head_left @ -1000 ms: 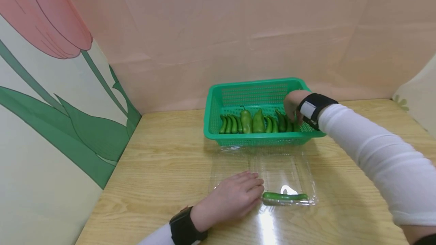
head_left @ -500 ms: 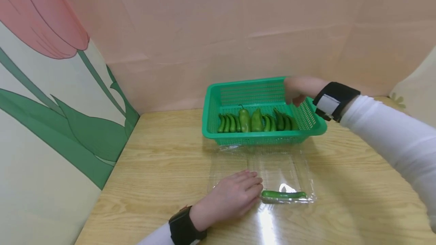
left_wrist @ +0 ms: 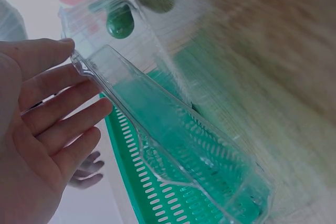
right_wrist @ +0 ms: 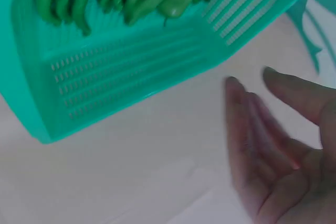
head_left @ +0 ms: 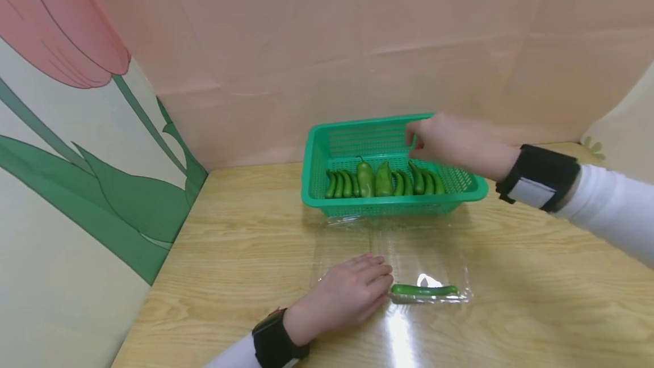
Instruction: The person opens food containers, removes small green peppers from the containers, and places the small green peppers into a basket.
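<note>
The green peppers (head_left: 383, 182) lie in a row along the near side of the green basket (head_left: 465, 191), which stands on the wooden counter (head_left: 245, 243) close to the pink back wall. One slim pepper (head_left: 424, 290) is already apart from the others — it lies in the near end of the clear plastic tray (head_left: 409, 254), just in front of the basket. The step in hand seems to be the fetching of another pepper from the basket for the tray.

The right hand (head_left: 449, 142) hovers above the basket, over the right part of the row, and holds nothing; in the right wrist view its fingers (right_wrist: 252, 129) are loosely spread, and no pepper is between them. The left hand (head_left: 352, 291) rests flat on the left side of the tray, its straight fingers (left_wrist: 58, 108) touching the clear rim, apparently to keep the light tray from sliding.

The next move probably calls for the right hand to come down on one single pepper, pinching it without dragging its neighbours — they lie touching each other, so a careful grip is needed
</note>
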Tool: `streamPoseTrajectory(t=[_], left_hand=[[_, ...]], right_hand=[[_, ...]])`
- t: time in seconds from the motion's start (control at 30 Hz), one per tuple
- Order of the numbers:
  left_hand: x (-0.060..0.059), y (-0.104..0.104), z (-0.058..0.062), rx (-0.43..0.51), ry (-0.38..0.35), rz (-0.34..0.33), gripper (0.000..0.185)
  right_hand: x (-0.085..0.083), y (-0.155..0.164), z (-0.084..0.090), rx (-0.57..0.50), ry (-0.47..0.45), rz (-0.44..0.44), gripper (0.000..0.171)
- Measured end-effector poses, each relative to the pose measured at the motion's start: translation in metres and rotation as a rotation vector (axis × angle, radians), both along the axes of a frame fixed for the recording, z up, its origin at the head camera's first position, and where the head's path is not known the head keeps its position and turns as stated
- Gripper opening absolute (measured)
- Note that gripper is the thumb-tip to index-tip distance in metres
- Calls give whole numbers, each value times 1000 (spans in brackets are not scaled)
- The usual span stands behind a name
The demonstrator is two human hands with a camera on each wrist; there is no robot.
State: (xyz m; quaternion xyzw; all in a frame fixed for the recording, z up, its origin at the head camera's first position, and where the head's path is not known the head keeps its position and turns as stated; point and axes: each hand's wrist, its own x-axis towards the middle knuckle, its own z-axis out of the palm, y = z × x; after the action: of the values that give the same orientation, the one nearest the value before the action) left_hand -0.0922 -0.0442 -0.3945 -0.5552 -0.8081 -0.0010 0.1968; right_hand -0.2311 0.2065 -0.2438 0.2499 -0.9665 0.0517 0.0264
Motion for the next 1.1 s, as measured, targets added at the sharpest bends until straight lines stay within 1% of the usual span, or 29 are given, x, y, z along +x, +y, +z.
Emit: streamPoseTrajectory(t=[0.1,0.13,0.3,0.33,0.4,0.53,0.63,0.73,0.8,0.83,0.9,0.97,1.1], left_hand=[[0,0,0,2,5,-1,28],[0,0,-1,4,8,-2,28],[0,0,-1,8,11,-4,28],[0,0,-1,8,8,-4,28],[0,0,-1,8,7,-2,28],[0,0,0,5,4,-2,28],[0,0,0,3,3,-3,29],[-1,0,-1,2,3,-5,29],[-1,0,-1,4,0,-7,29],[-1,0,-1,5,-2,-8,29],[-1,0,-1,8,-3,-8,29],[-1,0,-1,13,-2,-9,29],[-2,1,-2,18,8,-12,28]], right_hand=[[13,-7,-7,-48,108,92,14],[16,-9,-10,-70,140,137,16],[28,-11,-26,-148,359,411,26],[30,-10,-30,-158,387,466,28],[32,-9,-36,-171,416,553,25],[37,-5,-50,-191,386,696,18],[43,-4,-60,-215,360,767,19],[51,-3,-72,-220,344,814,20],[55,-4,-79,-206,333,851,13],[57,-4,-83,-191,331,866,14],[61,-4,-89,-165,313,895,22],[63,-4,-95,-141,291,918,28],[69,-4,-106,-125,214,944,26]])
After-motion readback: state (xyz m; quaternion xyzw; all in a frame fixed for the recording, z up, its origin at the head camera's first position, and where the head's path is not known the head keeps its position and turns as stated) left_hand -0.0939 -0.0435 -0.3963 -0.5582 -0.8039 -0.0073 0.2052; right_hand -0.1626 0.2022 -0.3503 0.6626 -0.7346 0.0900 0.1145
